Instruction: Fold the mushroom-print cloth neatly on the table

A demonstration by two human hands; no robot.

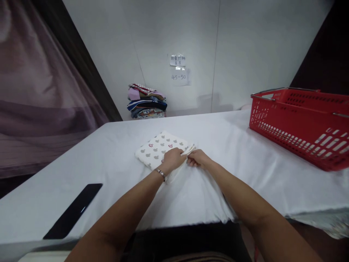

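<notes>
A white cloth (156, 147) with grey and red motifs lies folded into a flat packet on the white-covered table. My left hand (173, 158), with a metal bracelet (161, 174) at the wrist, is closed over its near right side. Fingers curled, my right hand (198, 158) pinches the cloth's gathered right edge just beside the left. The layers at that edge are bunched and slightly lifted between both hands. What lies under my left palm is hidden.
A red plastic basket (294, 125) stands at the right. A dark flat panel (73, 211) lies at the front left of the table (120, 145). Behind the far edge, a stack of folded fabrics (147, 103) rests near the wall. A mauve curtain (40, 91) hangs at left.
</notes>
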